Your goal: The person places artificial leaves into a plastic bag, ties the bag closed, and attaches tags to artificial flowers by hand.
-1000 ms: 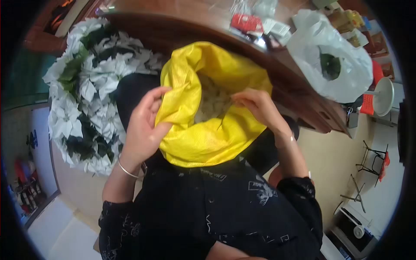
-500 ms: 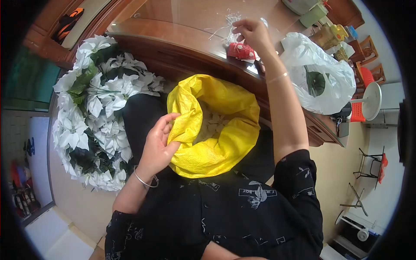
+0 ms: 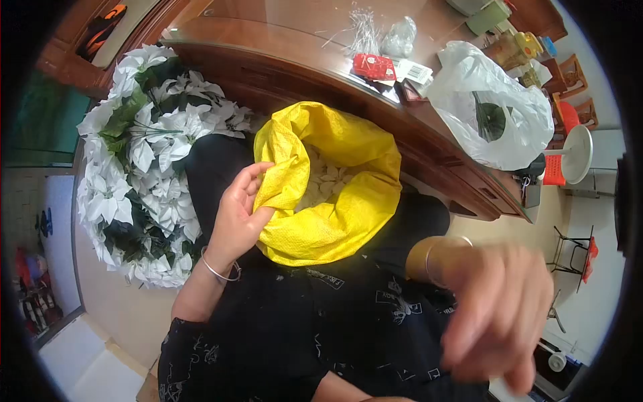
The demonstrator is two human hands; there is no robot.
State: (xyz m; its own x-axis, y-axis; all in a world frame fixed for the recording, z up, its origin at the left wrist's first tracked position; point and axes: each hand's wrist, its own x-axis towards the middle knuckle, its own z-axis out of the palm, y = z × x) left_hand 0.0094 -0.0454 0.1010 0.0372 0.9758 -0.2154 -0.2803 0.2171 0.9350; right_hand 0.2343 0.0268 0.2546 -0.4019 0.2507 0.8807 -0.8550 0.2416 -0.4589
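A yellow woven sack point(image 3: 348, 224) sits on my lap with its rim rolled outward, and pale petal-like pieces point(image 3: 325, 181) lie inside it. My left hand point(image 3: 242, 213) grips the left side of the rim between thumb and fingers. Off to the lower right, close to the camera, my right hand point(image 3: 499, 305) is away from the sack and smeared by motion; what its fingers hold, if anything, cannot be made out. White artificial poinsettias with green leaves point(image 3: 110, 194) are massed to the left of my lap.
A wooden table with drawers point(image 3: 268, 63) runs across the top. It bears thin white strands point(image 3: 362, 33), a red packet point(image 3: 374, 67), a crumpled clear bag point(image 3: 400, 37) and a white plastic bag point(image 3: 462, 127) with a green leaf showing. A white round stool point(image 3: 577, 155) stands at right.
My right hand went from inside the sack up over the table beside the strands, then down to the lower right. My left hand has stayed on the sack's rim.
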